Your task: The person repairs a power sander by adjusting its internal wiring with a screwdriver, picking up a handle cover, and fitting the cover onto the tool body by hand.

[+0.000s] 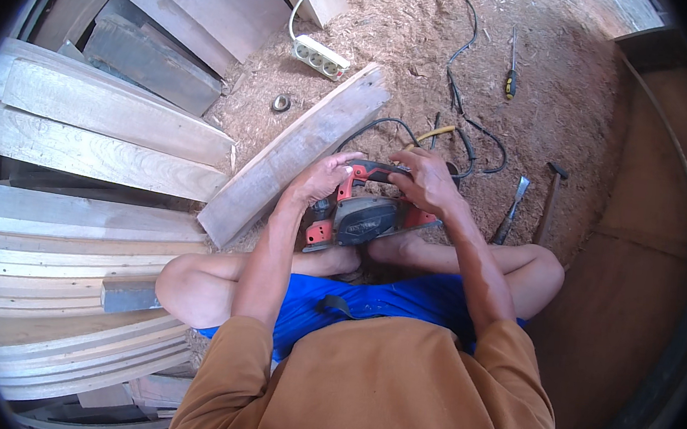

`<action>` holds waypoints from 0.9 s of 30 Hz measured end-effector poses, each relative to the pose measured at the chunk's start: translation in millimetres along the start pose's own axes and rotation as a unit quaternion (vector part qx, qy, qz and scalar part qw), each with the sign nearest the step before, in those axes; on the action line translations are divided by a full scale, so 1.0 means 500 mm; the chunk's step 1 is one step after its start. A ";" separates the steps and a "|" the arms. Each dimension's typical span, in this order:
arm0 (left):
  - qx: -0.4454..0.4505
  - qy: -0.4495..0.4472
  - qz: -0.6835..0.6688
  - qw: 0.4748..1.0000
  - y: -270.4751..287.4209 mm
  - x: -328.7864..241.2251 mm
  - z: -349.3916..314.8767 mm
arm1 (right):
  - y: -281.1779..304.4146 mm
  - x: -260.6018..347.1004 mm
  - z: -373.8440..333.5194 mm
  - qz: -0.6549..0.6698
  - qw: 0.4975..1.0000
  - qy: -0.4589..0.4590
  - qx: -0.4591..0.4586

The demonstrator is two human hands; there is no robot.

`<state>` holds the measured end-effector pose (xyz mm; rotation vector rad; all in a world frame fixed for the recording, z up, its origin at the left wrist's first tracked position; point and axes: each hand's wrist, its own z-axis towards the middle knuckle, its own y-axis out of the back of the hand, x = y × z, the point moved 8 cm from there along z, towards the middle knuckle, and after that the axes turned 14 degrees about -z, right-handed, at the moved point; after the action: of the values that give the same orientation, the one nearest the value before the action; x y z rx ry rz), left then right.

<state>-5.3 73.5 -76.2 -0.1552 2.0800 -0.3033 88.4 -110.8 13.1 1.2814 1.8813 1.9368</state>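
Note:
A red and black electric planer (369, 219) is held over my crossed shins, with its black cover toward me. My left hand (324, 180) grips its left end, fingertips at the top of the red handle post. My right hand (429, 183) is closed over the right part of the handle, knuckles up; some fingertips are hidden behind it. Just beyond the planer a wooden board (300, 149) lies slanted on the shavings. A black cord (384, 123) loops behind the planer, near a yellow piece (435, 134) I cannot make out fully.
Stacked planks (89, 229) fill the left side. A white power strip (321, 56) and a tape roll (281, 103) lie beyond the board. On the right are a screwdriver (510, 84), a chisel (513, 209), a hammer (550, 204) and a brown panel (631, 289).

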 end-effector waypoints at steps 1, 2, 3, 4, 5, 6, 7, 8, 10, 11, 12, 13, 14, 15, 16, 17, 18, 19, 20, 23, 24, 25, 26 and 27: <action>-0.002 0.000 0.000 1.000 0.003 0.004 0.000 | -0.005 0.017 0.011 0.006 1.000 0.014 0.008; -0.007 0.004 0.020 1.000 0.004 0.007 0.004 | -0.016 0.018 0.019 0.005 1.000 0.013 0.008; -0.012 0.007 0.040 0.999 0.004 0.010 0.009 | -0.036 0.020 0.028 -0.013 1.000 0.026 0.012; -0.010 0.007 0.039 0.999 0.000 0.012 0.015 | -0.048 0.020 0.031 -0.031 0.999 0.038 0.017; -0.029 0.012 0.042 0.999 0.012 0.023 0.015 | -0.049 0.029 0.035 -0.030 0.999 0.042 0.018; -0.048 0.016 0.045 0.998 0.023 0.033 0.015 | -0.051 0.028 0.039 -0.030 0.999 0.020 0.032; -0.051 0.016 0.045 0.998 0.029 0.043 0.015 | -0.054 0.027 0.041 -0.030 0.999 -0.001 0.045; -0.057 0.013 0.029 0.998 0.032 0.050 0.018 | -0.052 0.029 0.042 -0.030 0.999 0.000 0.045; -0.063 0.009 0.013 0.998 0.041 0.063 0.019 | -0.051 0.035 0.044 -0.035 0.998 0.017 0.047; -0.062 0.001 0.004 0.998 0.036 0.060 0.021 | -0.053 0.028 0.045 -0.036 0.998 0.015 0.047; -0.060 -0.008 -0.005 0.998 0.033 0.058 0.021 | -0.070 0.008 0.047 -0.008 0.996 -0.018 0.084; -0.058 -0.008 -0.005 0.998 0.029 0.058 0.021 | -0.086 -0.010 0.047 0.020 0.991 -0.051 0.121; -0.064 -0.017 -0.009 0.998 0.019 0.043 0.013 | -0.091 -0.022 0.049 0.021 0.991 -0.052 0.123; -0.070 -0.028 -0.012 0.997 0.012 0.029 0.009 | -0.097 -0.030 0.051 0.064 0.986 -0.047 0.144; -0.068 -0.028 -0.012 0.997 0.005 0.016 0.008 | -0.105 -0.034 0.049 0.107 0.980 -0.041 0.165; -0.071 0.000 0.023 0.997 0.004 0.018 0.009 | -0.110 -0.040 0.048 0.106 0.980 -0.041 0.165; -0.074 0.028 0.058 0.995 0.004 0.021 0.011 | -0.115 -0.047 0.047 0.111 0.980 -0.047 0.160; -0.073 0.027 0.058 0.995 0.002 0.019 0.012 | -0.120 -0.055 0.046 0.115 0.980 -0.054 0.155; -0.072 0.031 0.072 0.994 0.005 0.020 0.013 | -0.117 -0.050 0.047 0.116 0.980 -0.053 0.156; -0.078 0.028 0.097 0.992 0.009 0.023 0.010 | -0.118 -0.052 0.041 0.133 0.972 -0.076 0.176; -0.083 0.023 0.109 0.990 0.008 0.018 0.010 | -0.118 -0.054 0.040 0.141 0.973 -0.068 0.170; -0.081 0.023 0.109 0.990 0.007 0.023 0.016 | -0.117 -0.056 0.038 0.148 0.973 -0.061 0.165; -0.082 0.016 0.094 0.992 0.012 0.029 0.016 | -0.107 -0.046 0.041 0.149 0.973 -0.059 0.165; -0.084 0.010 0.079 0.993 0.018 0.034 0.016 | -0.106 -0.041 0.038 0.170 0.962 -0.087 0.197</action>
<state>-6.9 77.1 -96.9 -0.0867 2.1230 -0.0334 90.3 -98.9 -45.6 1.9335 2.1368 1.5534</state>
